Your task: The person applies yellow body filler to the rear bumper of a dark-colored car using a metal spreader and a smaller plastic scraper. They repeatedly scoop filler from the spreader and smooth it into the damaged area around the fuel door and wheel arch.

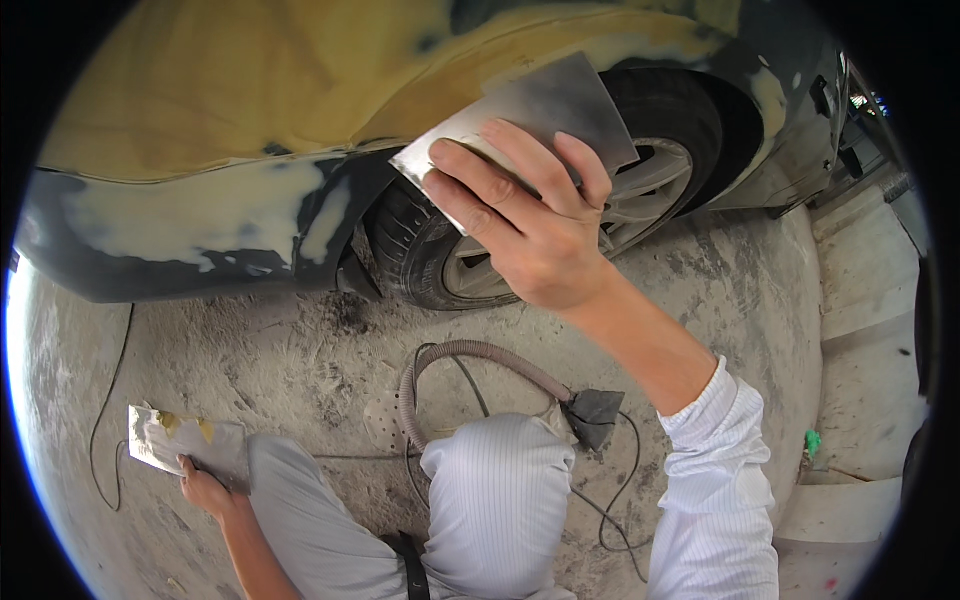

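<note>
The person's right hand [530, 225] was stretched out in front, with its fingers [480, 185] spread flat on a thin grey metal spreader [555, 105] and gripping it. The spreader was pressed up against the car's fender [300, 90], right at the edge above the wheel [610, 210]. Most of the fender was covered in yellow filler [220, 70] (some paler patches showed lower down, on the dark paint). The left hand [205, 490] was down low by the person's knee, and it held the near edge of a flat mixing board [175, 440] that lay on the dusty floor [300, 360]. The board had yellow blobs on it. Between the knees lay a grey ribbed hose [470, 355], joined to a dark sander [595, 415], with thin cables close by.
</note>
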The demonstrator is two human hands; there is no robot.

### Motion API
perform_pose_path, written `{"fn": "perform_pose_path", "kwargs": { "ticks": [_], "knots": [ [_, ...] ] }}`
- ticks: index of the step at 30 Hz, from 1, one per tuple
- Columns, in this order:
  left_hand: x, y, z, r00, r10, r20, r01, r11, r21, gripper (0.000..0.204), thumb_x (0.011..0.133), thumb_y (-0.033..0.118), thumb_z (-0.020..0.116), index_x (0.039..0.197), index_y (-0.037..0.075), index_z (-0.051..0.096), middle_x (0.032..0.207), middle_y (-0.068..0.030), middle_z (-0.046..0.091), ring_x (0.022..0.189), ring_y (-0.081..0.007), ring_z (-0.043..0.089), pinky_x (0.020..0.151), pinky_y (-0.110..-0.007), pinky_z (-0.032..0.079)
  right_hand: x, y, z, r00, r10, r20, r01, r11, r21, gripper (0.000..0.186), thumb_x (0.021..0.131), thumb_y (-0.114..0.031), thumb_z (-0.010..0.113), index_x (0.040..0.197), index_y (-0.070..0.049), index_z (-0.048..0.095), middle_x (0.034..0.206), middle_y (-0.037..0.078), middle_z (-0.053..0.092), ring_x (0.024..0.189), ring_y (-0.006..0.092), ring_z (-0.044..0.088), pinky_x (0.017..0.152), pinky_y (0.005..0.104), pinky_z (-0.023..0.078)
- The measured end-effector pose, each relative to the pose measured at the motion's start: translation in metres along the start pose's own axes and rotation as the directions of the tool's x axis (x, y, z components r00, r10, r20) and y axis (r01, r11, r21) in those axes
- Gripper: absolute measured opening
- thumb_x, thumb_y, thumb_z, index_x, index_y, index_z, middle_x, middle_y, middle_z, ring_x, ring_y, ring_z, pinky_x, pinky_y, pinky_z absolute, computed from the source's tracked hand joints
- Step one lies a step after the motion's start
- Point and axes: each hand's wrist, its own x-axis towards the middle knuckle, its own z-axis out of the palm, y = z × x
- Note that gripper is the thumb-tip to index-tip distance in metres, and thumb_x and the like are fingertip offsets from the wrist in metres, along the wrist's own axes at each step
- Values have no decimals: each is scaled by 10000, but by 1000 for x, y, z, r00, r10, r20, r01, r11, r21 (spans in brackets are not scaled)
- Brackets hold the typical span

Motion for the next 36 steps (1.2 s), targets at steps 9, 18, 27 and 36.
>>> {"fn": "perform_pose_path", "kwargs": {
  "ticks": [9, 18, 27, 36],
  "knots": [
    [-6, 2, 1, 999, 36, -18, -36, 999, 16, 498, 1196, 336, 605, 1206, -161, 635, 1252, -257, 716, 1102, -335, 734, 949, -476, 617, 13, 21, -16, 996, 71, -60, -72, 997, -15, 224, 1008, -210, 737, 1161, -249, 895, 1330, -58, 845, 1330, 201, 674, 1253, 418, 316],
    [-4, 0, 5, 999, 0, -33, 0, 1000, 2, 538, 1176, 332, 631, 1321, -184, 676, 1331, -224, 729, 1160, -318, 713, 994, -454, 583, 24, 18, 2, 989, 34, -140, -33, 999, 7, 233, 943, -237, 759, 1134, -215, 890, 1311, -65, 823, 1336, 193, 675, 1230, 448, 344],
    [3, -4, 0, 999, 48, -16, -48, 999, 3, 508, 1174, 312, 636, 1280, -182, 694, 1278, -207, 734, 1116, -309, 708, 983, -443, 588, -6, 12, -9, 998, 34, -55, -34, 999, -6, 235, 935, -227, 756, 1123, -202, 896, 1307, -54, 828, 1331, 206, 680, 1210, 455, 364],
    [-3, 1, 3, 999, 38, 1, -38, 999, 17, 521, 1172, 311, 636, 1309, -190, 685, 1334, -229, 726, 1178, -321, 704, 1039, -451, 580, 33, 37, -15, 975, 77, -208, -76, 997, 11, 213, 977, -210, 767, 1138, -218, 906, 1273, -43, 862, 1301, 203, 708, 1240, 418, 334]
  ]
}}
